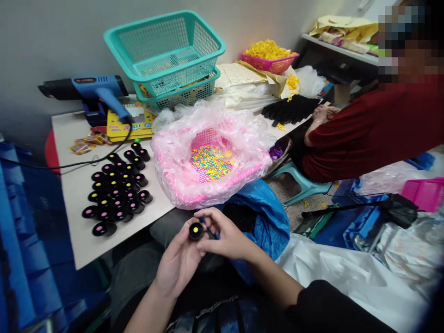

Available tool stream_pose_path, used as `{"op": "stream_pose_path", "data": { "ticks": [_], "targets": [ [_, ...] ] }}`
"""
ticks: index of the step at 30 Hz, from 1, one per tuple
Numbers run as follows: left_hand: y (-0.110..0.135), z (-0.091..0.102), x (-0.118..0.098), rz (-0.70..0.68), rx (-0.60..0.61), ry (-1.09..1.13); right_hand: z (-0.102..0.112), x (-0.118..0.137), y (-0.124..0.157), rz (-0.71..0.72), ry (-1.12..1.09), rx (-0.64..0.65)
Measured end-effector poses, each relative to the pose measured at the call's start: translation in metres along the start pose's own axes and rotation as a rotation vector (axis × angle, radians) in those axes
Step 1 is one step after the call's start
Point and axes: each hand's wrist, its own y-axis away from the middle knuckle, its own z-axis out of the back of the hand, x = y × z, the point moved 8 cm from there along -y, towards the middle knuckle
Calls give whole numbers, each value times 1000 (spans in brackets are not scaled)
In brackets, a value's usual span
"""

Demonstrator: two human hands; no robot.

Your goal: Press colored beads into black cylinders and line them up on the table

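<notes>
A short black plastic cylinder with a yellow dot in its rimmed end is held above my lap, its dotted end facing up at me. My left hand grips it from the left, between thumb and fingers. From the right, my right hand closes its curled fingers and thumb around the dark part beside that end; what its fingertips touch is partly hidden. On the table to the left stand several similar black cylinders with pink or yellow dots. A pink basket lined with clear plastic holds many small coloured beads.
A blue heat gun rests at the back left, its cable crossing the table. Stacked teal baskets and a pink basket of yellow pieces stand behind. At right a co-worker in a red shirt handles black strips.
</notes>
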Motion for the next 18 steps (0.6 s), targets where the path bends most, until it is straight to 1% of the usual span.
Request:
{"op": "stream_pose_path", "data": {
  "ticks": [2,3,6,8,10,11,12,13,14,15,17,18],
  "targets": [
    [3,6,-4,-70,-26,-129,-8,8,0,75,181,28],
    [5,10,-7,-115,-36,-202,-14,9,0,96,221,48],
    [13,20,-13,-235,-31,-356,-33,5,-4,100,241,85],
    [20,28,-17,-268,-56,-395,-46,5,-6,95,263,109],
    [30,40,-23,-270,-127,-391,-58,18,-8,147,304,201],
    [36,47,-28,-280,-164,-380,-60,29,-11,202,322,252],
    [43,54,-36,-304,-199,-376,-57,43,-14,265,341,286],
    [50,62,-46,-340,-240,-385,-48,57,-21,323,367,286],
    [57,71,-59,-388,-288,-407,-33,69,-32,361,410,250],
    [65,83,-74,-443,-359,-446,-14,79,-47,374,476,181],
    [80,113,-107,-556,-548,-523,31,83,-85,291,685,44],
    [88,129,-124,-612,-653,-560,51,78,-106,221,820,11]
  ]
}}
